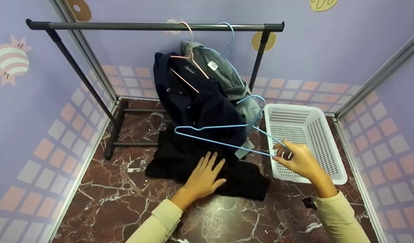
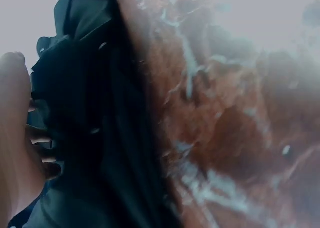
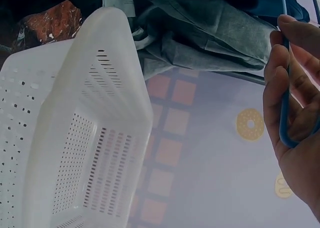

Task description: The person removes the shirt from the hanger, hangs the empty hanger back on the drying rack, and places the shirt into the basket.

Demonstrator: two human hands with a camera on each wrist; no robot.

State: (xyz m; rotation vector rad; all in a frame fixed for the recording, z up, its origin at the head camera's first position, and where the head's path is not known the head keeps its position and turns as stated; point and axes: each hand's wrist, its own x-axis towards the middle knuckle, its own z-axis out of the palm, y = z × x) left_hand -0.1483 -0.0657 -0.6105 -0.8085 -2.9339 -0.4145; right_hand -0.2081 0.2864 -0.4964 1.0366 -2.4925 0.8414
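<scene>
In the head view, a black garment point(image 1: 170, 158) lies spread on the floor below the clothes rack. My left hand point(image 1: 204, 177) rests on it with fingers extended. By one lower corner, my right hand point(image 1: 299, 160) holds a light blue clothes hanger point(image 1: 224, 127). The hanger tilts above the black garment, its hook pointing up and away. In the right wrist view, fingers curl round the end of the hanger point(image 3: 285, 108). Part of my left hand point(image 2: 20, 138) appears at the left wrist view's edge, over the dark cloth point(image 2: 100, 123).
A dark metal rack rail point(image 1: 126, 26) spans the back. From it hang a navy garment point(image 1: 213, 104) on a pink hanger point(image 1: 192, 60) and a grey-green garment point(image 1: 232, 79) on a blue hanger. A white perforated basket point(image 1: 294, 116) stands right. Patterned walls enclose the marble-look floor point(image 1: 112, 209).
</scene>
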